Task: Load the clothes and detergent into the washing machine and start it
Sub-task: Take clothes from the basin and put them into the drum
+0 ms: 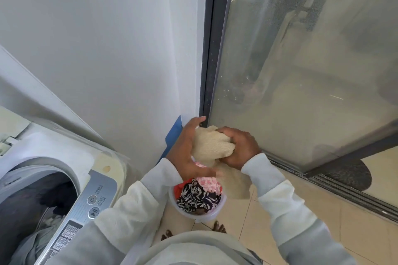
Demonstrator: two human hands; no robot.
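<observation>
A beige fuzzy cloth (pixel 212 146) is held up between both hands above a white laundry basket (pixel 206 218) on the floor. My left hand (pixel 185 148) cups its left side with the thumb curled under it. My right hand (pixel 239 148) grips the cloth's right side, fingers curled into it. The cloth's tail hangs down past the basket. The basket holds a black-and-white patterned garment (pixel 197 197), a pink one (pixel 207 183) and a red one. The top-load washing machine (pixel 101 191) stands at the lower left, its drum (pixel 36 206) open with dark and grey clothes inside.
The machine's control panel shows power and start/pause buttons (pixel 93 213). A white wall stands behind. A sliding glass door (pixel 301 71) with a metal floor track fills the right. A blue flat thing (pixel 173 135) leans at the wall corner. My bare feet stand on beige tiles.
</observation>
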